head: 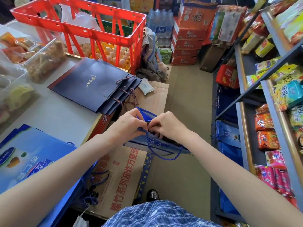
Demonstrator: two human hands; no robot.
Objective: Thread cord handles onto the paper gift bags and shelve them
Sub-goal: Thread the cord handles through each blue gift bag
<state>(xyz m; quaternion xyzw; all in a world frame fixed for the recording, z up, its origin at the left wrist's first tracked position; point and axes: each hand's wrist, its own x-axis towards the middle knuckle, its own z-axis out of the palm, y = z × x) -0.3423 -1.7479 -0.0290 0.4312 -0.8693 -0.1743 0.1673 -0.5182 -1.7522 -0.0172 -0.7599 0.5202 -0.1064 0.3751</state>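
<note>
I hold a blue paper gift bag [157, 144] flat in the air at the middle of the view. My left hand [129, 123] and my right hand [168, 124] both pinch its top edge close together, fingers curled at the cord hole. A blue cord handle [164, 155] hangs in a loop below the bag. A stack of dark navy gift bags [91, 84] with twisted cord handles lies on the table. Light blue printed bags [32, 154] lie at the lower left, loose blue cords [96, 179] beside them. More blue bags [227, 133] stand on the low shelf at right.
A flattened cardboard box [121, 176] lies below my hands. A red crate [78, 23] sits over egg trays at the back. Snack shelves [268, 112] line the right side. Drink cartons [188, 38] are stacked at the far end of the narrow floor aisle.
</note>
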